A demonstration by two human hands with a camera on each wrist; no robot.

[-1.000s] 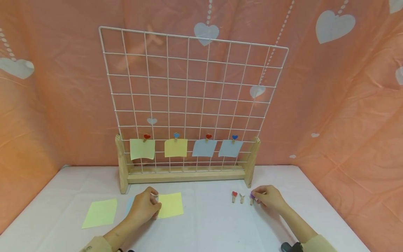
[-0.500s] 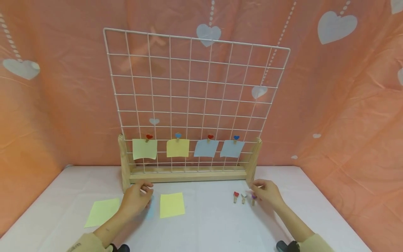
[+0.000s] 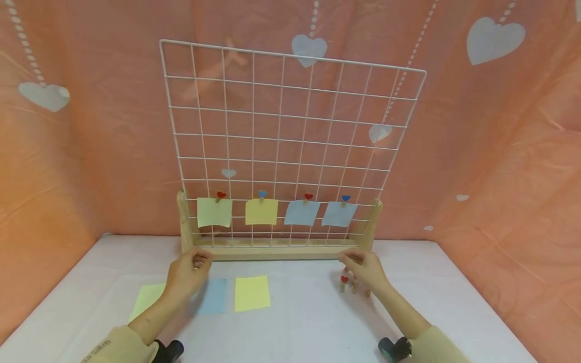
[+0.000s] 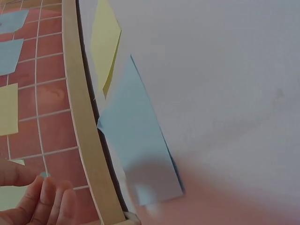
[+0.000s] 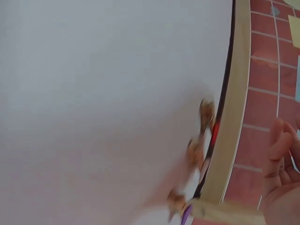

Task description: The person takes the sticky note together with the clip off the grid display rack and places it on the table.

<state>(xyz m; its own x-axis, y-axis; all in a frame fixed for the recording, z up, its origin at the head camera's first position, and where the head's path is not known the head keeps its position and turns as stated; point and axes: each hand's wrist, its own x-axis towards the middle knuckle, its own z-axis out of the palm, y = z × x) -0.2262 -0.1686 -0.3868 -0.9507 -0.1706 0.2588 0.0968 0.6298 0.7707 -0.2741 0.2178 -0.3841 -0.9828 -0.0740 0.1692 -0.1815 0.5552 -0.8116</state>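
Note:
My left hand [image 3: 197, 261] hovers just before the left end of the wooden base [image 3: 272, 251] of a white wire grid [image 3: 290, 141], fingers [image 4: 47, 201] loosely curled and holding nothing. Behind it on the table lie a blue note [image 3: 213, 296], a yellow note [image 3: 251, 293] and a green note [image 3: 145, 301]. My right hand [image 3: 353, 260] hangs near the base's right end, fingers [image 5: 281, 159] relaxed and empty. Under it lie small wooden clips, one with a red heart [image 3: 344, 281]; the others are partly hidden. The right wrist view shows three clips [image 5: 194, 152] along the base.
Four notes hang from heart clips on the grid's lower row: green [image 3: 214, 212], yellow [image 3: 261, 212] and two blue [image 3: 301, 213]. A pink heart-patterned cloth [image 3: 499, 126] closes in the back and sides. The white table [image 3: 308, 327] reaches to the front.
Both hands left the table items and moved forward to the wooden base. The left hand uncovered the blue note; the right hand let go of the purple-heart clip, which stays on the table.

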